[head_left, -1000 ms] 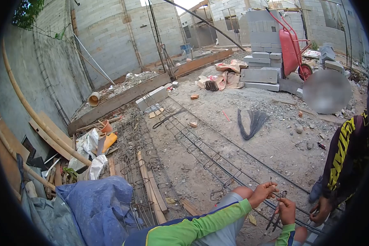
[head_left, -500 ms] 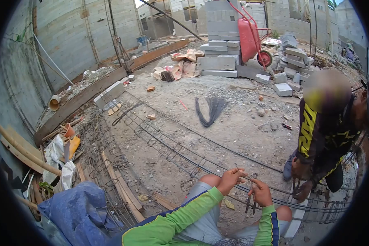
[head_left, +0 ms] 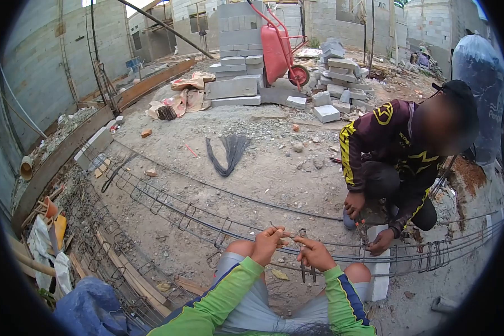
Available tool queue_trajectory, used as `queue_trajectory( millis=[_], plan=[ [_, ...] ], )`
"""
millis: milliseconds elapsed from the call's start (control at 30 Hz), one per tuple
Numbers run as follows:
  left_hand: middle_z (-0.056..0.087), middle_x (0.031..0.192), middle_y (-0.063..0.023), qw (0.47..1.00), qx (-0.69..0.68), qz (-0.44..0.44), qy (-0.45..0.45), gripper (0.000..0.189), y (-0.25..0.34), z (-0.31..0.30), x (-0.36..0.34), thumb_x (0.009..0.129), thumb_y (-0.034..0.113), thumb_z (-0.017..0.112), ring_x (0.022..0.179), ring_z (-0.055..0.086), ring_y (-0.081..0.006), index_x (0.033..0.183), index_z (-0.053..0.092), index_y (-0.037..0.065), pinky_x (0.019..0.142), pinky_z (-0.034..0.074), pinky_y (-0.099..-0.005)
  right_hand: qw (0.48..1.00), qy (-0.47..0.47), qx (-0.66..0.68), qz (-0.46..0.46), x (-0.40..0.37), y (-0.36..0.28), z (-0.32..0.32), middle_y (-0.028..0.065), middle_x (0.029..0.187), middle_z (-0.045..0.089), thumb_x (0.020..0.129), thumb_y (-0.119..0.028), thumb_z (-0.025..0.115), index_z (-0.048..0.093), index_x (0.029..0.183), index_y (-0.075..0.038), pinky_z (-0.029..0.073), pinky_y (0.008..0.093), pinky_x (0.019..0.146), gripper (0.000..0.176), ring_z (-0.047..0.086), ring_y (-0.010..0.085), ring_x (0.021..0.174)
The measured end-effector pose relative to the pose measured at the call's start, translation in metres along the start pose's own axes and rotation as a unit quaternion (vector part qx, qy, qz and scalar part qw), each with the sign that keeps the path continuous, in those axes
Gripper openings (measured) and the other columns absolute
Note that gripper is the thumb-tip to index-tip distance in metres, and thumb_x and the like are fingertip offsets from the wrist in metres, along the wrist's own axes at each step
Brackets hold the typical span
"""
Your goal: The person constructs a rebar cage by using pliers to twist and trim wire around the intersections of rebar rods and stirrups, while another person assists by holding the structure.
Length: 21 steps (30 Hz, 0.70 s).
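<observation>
Now, left hand (head_left: 270, 245): our fingers are pinching a thin wire (head_left: 273, 225).
Right hand (head_left: 317, 256): we are gripping dark pincers (head_left: 303, 273) near that wire.
Steel cage (head_left: 344, 258): it is running just beyond our hands.

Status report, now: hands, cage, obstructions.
Left hand pinching thin wire. Right hand gripping pincers. Both at rebar cage. Co-worker's hand near cage, to the right.

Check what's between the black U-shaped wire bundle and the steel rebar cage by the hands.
Head view: one long, thin dark steel bar and pale gritty ground between wire bundle and rebar cage.
</observation>
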<state>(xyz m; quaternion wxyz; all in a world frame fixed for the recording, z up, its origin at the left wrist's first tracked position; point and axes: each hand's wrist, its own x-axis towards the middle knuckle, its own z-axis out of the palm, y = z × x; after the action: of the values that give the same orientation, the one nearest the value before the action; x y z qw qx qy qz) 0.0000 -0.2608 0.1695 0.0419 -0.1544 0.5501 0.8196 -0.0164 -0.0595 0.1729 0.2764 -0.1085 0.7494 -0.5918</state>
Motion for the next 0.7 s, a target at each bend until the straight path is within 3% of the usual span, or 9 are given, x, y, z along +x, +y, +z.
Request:
queue_trajectory(
  millis=[167,267,500,567,700],
  plan=[
    [0.071,0.100,-0.0095,0.993,0.098,-0.001,-0.060,0.024,0.007,0.006,-0.006,0.098,0.018,0.057,0.076,0.065,-0.0117,0.112,0.061,0.000,0.068,0.051,-0.0234,0.999,0.007,0.039,-0.019,0.010,0.017,0.005,0.0025,0.080,0.066,0.097,-0.007,0.049,0.055,0.133,-0.004,0.044,0.0208,0.054,0.037,0.054,0.0045,0.059],
    [0.071,0.097,-0.0092,0.993,0.108,0.002,-0.046,0.023,0.002,0.008,-0.006,0.098,0.018,0.057,0.078,0.065,-0.0111,0.111,0.062,-0.001,0.068,0.050,-0.0231,0.998,0.013,-0.021,-0.057,0.009,0.015,0.006,0.0030,0.081,0.067,0.097,-0.009,0.051,0.060,0.126,-0.001,0.045,0.0213,0.058,0.031,0.056,0.0054,0.062],
    [0.071,0.096,-0.0074,0.996,0.074,0.036,-0.042,0.020,-0.009,-0.002,0.003,0.098,0.015,0.057,0.074,0.060,-0.0089,0.111,0.063,0.001,0.066,0.048,-0.0225,0.995,0.051,-0.011,-0.080,0.009,0.011,0.013,0.0016,0.069,0.063,0.097,-0.013,0.054,0.068,0.107,0.003,0.044,0.0231,0.059,0.023,0.056,0.0072,0.061],
    [0.071,0.094,-0.0060,0.999,0.007,-0.024,-0.029,0.019,-0.017,-0.005,0.009,0.098,0.014,0.056,0.071,0.058,-0.0082,0.110,0.064,0.001,0.065,0.047,-0.0222,0.996,0.049,-0.001,-0.080,0.006,0.005,0.013,0.0012,0.066,0.062,0.097,-0.014,0.055,0.068,0.105,0.004,0.044,0.0232,0.057,0.023,0.055,0.0070,0.060],
    [0.070,0.092,-0.0052,0.997,0.054,0.010,-0.061,0.019,-0.019,-0.006,0.006,0.099,0.015,0.056,0.071,0.058,-0.0079,0.110,0.064,0.002,0.064,0.047,-0.0227,0.998,-0.005,-0.068,-0.016,-0.003,-0.002,0.010,-0.0002,0.062,0.060,0.096,-0.016,0.057,0.070,0.097,0.002,0.041,0.0242,0.052,0.022,0.052,0.0065,0.054]
  ],
)
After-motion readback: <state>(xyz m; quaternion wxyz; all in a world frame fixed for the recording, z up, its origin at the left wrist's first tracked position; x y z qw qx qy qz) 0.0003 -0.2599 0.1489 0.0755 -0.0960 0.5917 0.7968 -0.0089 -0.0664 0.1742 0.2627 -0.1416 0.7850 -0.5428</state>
